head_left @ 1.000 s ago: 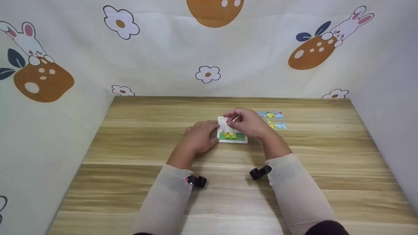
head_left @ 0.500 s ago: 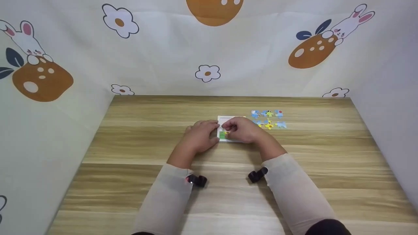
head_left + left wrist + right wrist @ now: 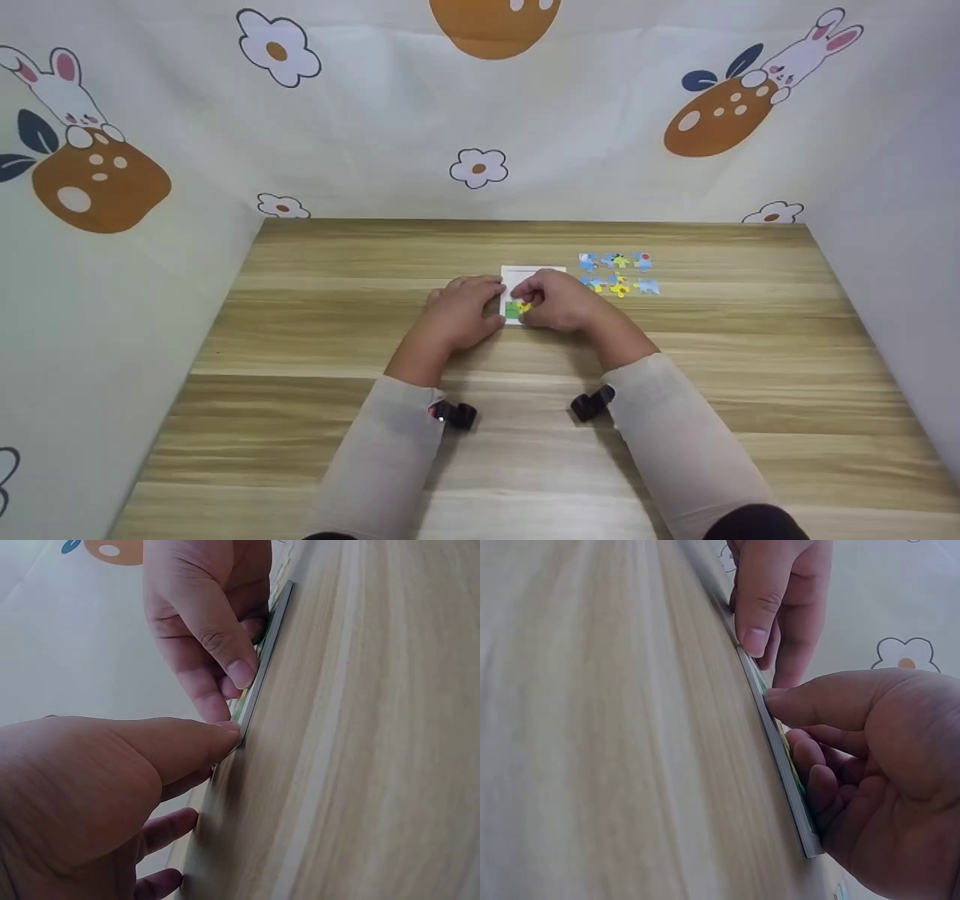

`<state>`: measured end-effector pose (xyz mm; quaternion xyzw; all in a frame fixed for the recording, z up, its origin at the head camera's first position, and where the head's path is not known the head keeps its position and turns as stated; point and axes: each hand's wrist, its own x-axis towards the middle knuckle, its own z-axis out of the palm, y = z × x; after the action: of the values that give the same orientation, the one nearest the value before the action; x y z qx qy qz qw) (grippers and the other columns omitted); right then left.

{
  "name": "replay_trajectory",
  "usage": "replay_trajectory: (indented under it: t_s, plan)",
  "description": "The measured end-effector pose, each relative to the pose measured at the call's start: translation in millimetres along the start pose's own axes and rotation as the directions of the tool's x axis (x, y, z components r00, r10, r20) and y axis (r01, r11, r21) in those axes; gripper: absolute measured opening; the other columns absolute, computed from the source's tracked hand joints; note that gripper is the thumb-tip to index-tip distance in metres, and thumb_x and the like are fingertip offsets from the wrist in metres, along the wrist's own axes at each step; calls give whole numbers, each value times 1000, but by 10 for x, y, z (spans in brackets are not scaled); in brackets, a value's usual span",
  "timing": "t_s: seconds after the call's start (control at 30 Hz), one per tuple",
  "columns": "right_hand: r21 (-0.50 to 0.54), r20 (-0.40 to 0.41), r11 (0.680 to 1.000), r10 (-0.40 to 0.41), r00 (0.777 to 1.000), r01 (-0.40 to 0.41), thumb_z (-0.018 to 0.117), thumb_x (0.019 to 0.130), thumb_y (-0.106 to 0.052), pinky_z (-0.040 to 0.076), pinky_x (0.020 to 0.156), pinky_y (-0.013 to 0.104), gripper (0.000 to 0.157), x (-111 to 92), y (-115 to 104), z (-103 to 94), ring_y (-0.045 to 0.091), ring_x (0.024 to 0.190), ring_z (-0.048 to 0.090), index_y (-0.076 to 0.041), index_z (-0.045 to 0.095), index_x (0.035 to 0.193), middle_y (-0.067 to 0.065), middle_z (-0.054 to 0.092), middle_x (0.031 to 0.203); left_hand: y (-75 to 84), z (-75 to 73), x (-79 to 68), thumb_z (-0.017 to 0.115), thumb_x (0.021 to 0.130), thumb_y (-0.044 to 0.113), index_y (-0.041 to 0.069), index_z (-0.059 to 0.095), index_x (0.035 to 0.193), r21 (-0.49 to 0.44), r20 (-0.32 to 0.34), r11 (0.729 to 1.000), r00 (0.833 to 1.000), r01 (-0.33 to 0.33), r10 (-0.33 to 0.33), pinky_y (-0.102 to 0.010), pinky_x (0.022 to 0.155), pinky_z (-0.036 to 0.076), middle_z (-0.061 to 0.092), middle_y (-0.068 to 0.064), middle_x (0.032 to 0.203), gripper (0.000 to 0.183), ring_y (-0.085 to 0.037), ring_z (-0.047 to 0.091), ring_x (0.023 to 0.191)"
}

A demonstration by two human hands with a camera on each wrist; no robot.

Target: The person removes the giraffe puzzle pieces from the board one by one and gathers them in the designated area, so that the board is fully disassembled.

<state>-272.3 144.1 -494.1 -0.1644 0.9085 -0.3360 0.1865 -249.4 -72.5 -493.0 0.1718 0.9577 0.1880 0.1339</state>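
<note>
A small white puzzle tray (image 3: 532, 268) lies flat on the table, with green and yellow puzzle pieces (image 3: 512, 310) along its near side. At the tray's left edge rests my left hand (image 3: 463, 313), its thumb and index fingertip touching the frame and its other fingers spread. Over the tray is my right hand (image 3: 562, 300), the thumb pressing down near the front edge and the last fingers curled. No loose piece shows between its fingers. The right hand hides much of the tray's right half.
Loose blue and yellow puzzle pieces (image 3: 619, 286) lie in two short rows to the right of the tray. A wood-grain table (image 3: 517, 465) spreads around, with a patterned cloth (image 3: 375, 135) hanging behind its far edge.
My right hand has come down from above the tray's upper part toward its near side, and stays there over the last half second. My left hand has kept its place.
</note>
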Motion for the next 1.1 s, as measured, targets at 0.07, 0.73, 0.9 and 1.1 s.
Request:
replay_trajectory:
  t_s: [0.07,0.73,0.9,1.1]
  plan:
    - [12,6,1000,3,1000,-3,81,89,-15,54,99,41,40,4,3,2,21,106,63,-9,74,129,7,70,117,2,-2,-5,69,103,41,29,53,159,-1,-1,1000,1000,1,-1,-61,121,33,43,11,171,59,-25,34,162]
    - [45,-18,999,-26,999,27,82,87,-10,56,90,35,41,-15,-21,-3,16,96,65,-9,75,127,4,73,108,-8,-11,-13,69,103,42,28,54,158,5,-6,1000,1000,8,-8,-59,121,34,43,11,171,58,-24,36,161]
    - [50,-36,996,-71,997,73,80,87,-13,55,88,32,44,-88,27,-156,14,93,67,-10,75,131,5,77,111,8,-23,-25,69,104,41,28,54,158,-2,-3,1000,1000,12,-12,-62,123,32,44,12,171,58,-24,36,161]
    - [96,-98,995,7,995,2,79,91,-16,54,83,28,48,-274,143,-506,18,99,66,-15,72,138,3,75,117,29,-14,-23,69,104,41,30,53,159,-18,3,1000,1000,26,-26,-61,125,30,43,12,171,58,-24,34,162]
